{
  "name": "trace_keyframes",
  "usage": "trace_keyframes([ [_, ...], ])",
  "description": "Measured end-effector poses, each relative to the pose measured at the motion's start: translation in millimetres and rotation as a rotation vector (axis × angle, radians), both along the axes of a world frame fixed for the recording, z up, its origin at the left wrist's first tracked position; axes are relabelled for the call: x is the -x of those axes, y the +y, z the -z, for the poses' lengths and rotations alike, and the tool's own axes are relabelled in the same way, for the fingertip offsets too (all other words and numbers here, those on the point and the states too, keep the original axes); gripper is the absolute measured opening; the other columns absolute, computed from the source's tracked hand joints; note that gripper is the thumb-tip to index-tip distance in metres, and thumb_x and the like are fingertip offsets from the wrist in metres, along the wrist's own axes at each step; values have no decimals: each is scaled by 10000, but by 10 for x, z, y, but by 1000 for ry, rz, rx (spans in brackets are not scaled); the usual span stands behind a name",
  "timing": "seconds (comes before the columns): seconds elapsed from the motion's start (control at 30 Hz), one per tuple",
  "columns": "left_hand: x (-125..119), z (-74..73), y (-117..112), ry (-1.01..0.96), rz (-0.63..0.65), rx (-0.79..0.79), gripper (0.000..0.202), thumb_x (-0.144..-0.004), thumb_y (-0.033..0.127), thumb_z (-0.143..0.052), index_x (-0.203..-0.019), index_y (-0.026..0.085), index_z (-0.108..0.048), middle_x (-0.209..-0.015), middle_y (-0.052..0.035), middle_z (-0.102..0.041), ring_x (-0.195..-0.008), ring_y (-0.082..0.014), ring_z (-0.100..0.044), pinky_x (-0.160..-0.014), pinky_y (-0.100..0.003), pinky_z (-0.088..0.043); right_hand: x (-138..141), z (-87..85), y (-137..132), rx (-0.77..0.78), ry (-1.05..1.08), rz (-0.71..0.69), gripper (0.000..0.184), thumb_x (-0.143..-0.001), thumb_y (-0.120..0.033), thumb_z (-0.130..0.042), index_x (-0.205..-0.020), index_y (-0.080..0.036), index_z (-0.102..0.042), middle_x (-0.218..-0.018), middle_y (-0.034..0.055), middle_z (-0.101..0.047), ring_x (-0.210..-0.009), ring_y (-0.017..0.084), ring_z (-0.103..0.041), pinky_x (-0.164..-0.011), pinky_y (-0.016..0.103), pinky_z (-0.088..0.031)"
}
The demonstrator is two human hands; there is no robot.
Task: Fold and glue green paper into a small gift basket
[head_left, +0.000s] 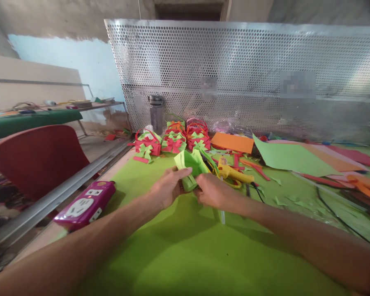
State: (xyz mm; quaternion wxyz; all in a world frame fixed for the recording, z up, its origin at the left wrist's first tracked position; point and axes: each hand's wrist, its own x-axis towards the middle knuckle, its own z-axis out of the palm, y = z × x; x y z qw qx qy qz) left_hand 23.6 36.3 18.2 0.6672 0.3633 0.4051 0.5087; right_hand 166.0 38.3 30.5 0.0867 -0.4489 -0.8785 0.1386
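Observation:
Between my two hands is a light green folded paper box (pixel 189 166), held up over the green table covering (pixel 185 255). My left hand (pixel 171 185) grips its left side, thumb pressed on the front. My right hand (pixel 211 191) is closed at the box's lower right edge, with its fingertips partly hidden. Just beyond my right hand lies a yellow glue gun (pixel 236 172) with a black cord. Scissors with yellow handles (pixel 211 165) lie partly hidden behind the box.
Small red and green paper baskets with bows (pixel 173 144) stand in rows at the back. A grey bottle (pixel 156 115) is behind them. A purple power strip (pixel 85 204) sits at the left edge. Colored paper sheets (pixel 292 156) and scraps lie right. A perforated metal panel (pixel 234 61) closes the back.

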Motion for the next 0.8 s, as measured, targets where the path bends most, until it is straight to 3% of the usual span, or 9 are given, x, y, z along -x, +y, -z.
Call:
trace_keyframes([
  [0.53,31,-38,47,-17,-23,-15,62,-785,135,-572,-847,132,-570,-752,-44,-649,-624,-149,-618,-594,-300,-528,-8,-58,-41,-35,82,40,92,-714,-108,-466,-777,-173,-484,-557,-19,-516,-471,92,-442,-447,211,-246],
  [0.8,74,-90,50,-17,-65,-106,163,-743,129,-618,-896,149,-564,-828,-35,-642,-650,-127,-599,-599,-270,-511,-2,-228,-134,-16,164,91,99,-764,-156,-502,-855,-180,-535,-470,-68,-458,-415,75,-383,-448,208,-244],
])
